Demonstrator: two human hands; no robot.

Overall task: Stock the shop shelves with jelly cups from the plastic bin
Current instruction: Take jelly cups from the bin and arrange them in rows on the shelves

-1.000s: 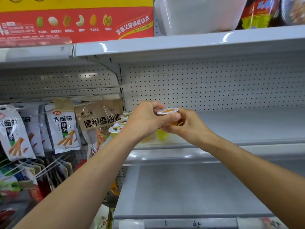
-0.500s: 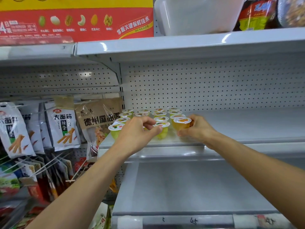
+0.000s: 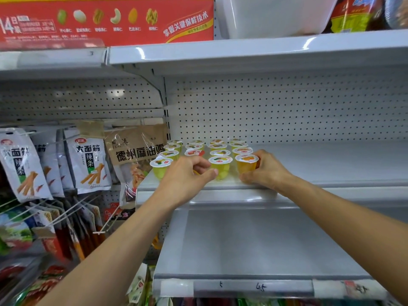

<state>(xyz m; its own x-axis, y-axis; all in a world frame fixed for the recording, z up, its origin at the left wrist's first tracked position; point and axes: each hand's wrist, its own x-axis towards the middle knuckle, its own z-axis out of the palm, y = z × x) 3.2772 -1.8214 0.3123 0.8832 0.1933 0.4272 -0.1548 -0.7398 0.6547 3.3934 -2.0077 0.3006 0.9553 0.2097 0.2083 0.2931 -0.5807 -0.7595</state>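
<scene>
Right hand (image 3: 266, 172) grips orange jelly cup (image 3: 246, 164) at shelf (image 3: 331, 164) front; left hand (image 3: 185, 177) curled, thumb beside yellow jelly cup (image 3: 220, 167); its hold hidden, cannot tell.

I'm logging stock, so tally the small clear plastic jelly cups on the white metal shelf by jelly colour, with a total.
Front-row clear plastic yellow-green jelly cups: 2
Front-row orange jelly cup, gripped by the right hand: 1
White-lidded rear cups, jelly colour mostly hidden: 12
Total: 15 showing; the left hand may hide another.
</scene>
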